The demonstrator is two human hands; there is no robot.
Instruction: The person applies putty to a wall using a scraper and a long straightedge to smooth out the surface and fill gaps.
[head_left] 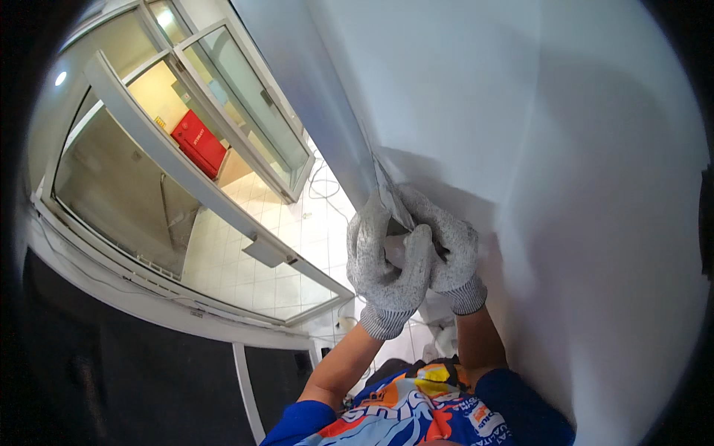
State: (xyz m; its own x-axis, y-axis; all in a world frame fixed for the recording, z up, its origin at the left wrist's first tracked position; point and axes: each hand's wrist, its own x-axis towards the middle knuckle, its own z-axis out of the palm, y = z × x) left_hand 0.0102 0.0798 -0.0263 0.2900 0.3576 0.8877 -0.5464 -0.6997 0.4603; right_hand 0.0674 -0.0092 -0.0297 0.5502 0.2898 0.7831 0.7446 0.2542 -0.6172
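Both of my hands wear grey knitted work gloves with ribbed cuffs, and they are close together at the edge of a pale wall panel [446, 89]. A thin, whitish, crumpled strip of film [399, 210] hangs loose along that edge, narrowing upward. My left hand [387, 267] is closed, its thumb and fingers pinching the lower part of the strip. Just beside it, my right hand [450, 241] is also closed on the strip from the right. The fingertips partly hide the strip's lower end.
At the left stand glass doors with light metal frames [201, 163], one swung open. Beyond them is a red cabinet [199, 145]. A cable [321, 186] lies on the white tiled floor [297, 238]. A dark panel [149, 357] fills the lower left.
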